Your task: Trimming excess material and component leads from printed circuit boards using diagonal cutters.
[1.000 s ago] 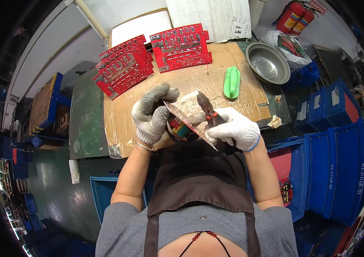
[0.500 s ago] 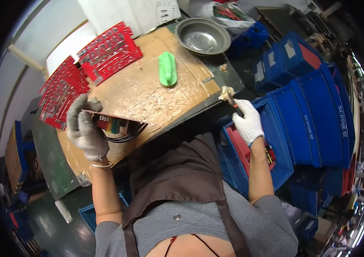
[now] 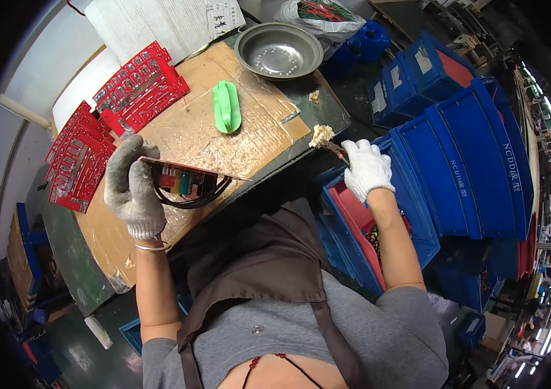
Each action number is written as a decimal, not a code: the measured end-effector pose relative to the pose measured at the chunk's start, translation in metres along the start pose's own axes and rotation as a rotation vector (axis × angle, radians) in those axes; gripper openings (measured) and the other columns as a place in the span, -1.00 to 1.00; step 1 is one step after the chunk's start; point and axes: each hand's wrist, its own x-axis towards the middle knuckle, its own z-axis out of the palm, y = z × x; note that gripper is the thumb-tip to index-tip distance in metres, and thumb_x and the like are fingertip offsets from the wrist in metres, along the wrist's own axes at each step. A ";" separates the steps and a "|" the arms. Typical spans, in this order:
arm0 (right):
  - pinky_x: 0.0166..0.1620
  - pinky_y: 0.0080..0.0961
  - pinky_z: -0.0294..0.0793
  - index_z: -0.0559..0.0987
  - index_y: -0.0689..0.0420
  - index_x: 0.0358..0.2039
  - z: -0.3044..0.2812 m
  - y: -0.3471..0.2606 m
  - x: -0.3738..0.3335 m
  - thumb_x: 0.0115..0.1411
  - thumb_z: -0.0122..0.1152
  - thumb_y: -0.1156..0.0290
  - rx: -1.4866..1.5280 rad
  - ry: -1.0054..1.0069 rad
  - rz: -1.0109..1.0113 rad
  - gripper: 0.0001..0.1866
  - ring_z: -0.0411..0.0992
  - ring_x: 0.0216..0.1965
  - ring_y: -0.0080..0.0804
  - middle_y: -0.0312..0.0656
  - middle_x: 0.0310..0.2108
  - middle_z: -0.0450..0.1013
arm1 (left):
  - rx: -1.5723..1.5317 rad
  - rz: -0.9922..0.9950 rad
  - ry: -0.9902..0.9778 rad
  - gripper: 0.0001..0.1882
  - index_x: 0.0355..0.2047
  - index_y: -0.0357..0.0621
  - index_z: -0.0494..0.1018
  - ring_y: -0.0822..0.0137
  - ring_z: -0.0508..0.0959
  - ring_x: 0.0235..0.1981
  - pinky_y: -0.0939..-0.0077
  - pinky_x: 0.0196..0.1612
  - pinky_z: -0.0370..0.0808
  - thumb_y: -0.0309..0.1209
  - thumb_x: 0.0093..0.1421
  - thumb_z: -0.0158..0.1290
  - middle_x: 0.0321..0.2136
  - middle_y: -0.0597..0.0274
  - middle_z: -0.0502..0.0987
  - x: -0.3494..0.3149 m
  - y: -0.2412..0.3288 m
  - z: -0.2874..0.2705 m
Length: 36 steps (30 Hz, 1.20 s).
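Observation:
My left hand [image 3: 134, 194], in a worn white work glove, grips a circuit board [image 3: 188, 183] by its edge, with fingers and thumb closed round it. The board is tilted, its red, green and black parts facing me. A black cable [image 3: 188, 203] curves below it. My gloved right hand [image 3: 369, 170] is closed on a slim tool [image 3: 337, 151] with an orange-red handle. At the tool's tip, by the table's right edge, is a crumbly, pale yellow lump [image 3: 321, 136]. The tool's exact kind is hard to make out.
Red circuit panels [image 3: 139, 87] lie at the back left of the cardboard-covered table [image 3: 185, 139]. A green, oblong holder [image 3: 226, 107] and a metal basin [image 3: 279, 50] are further back. Blue bins [image 3: 476, 168] stand at the right. Below my right hand, an open blue bin [image 3: 424, 240] holds boards.
The whole view has shifted, so the table and things appear further left. My right hand has turned, and the tool now lies closer to level. My left hand still holds the board.

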 end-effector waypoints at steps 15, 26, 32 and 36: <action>-0.52 -0.54 0.53 0.48 0.27 0.12 0.008 0.054 0.057 0.17 0.07 0.53 1.222 -0.881 0.029 -0.54 0.53 -0.48 -0.48 -0.02 -0.36 0.57 | -0.040 -0.026 0.031 -0.69 0.03 -0.39 0.51 0.30 0.64 -0.15 0.41 -0.02 0.59 -0.43 0.38 0.03 -0.12 0.08 0.60 0.000 -0.008 -0.013; -0.04 -0.43 0.52 0.53 0.19 0.04 -0.048 -0.034 -0.022 0.11 0.29 0.57 0.958 0.209 -0.546 -0.56 0.54 -0.16 -0.33 -0.16 -0.18 0.56 | 0.001 -0.089 -0.057 -0.74 -0.01 -0.39 0.55 0.42 0.61 -0.15 0.47 -0.03 0.59 -0.49 0.38 0.03 -0.15 0.16 0.62 0.009 0.014 0.001; 0.11 -0.19 0.38 0.55 0.05 0.08 -0.103 -0.060 -0.041 -0.14 0.44 0.51 0.320 0.565 -0.630 -0.34 0.47 -0.01 -0.05 -0.09 -0.09 0.52 | 0.011 -0.119 -0.022 -0.75 -0.03 -0.36 0.56 0.48 0.59 -0.22 0.54 -0.07 0.57 -0.46 0.39 0.04 -0.20 0.21 0.63 0.018 0.012 0.003; 0.09 -0.17 0.37 0.52 0.05 0.12 -0.110 -0.067 -0.032 -0.17 0.46 0.49 0.225 0.561 -0.678 -0.28 0.46 -0.01 -0.04 -0.10 -0.08 0.51 | 0.051 -0.064 -0.031 -0.76 -0.03 -0.34 0.57 0.49 0.59 -0.21 0.55 -0.07 0.55 -0.46 0.39 0.05 -0.20 0.22 0.63 0.019 0.008 0.003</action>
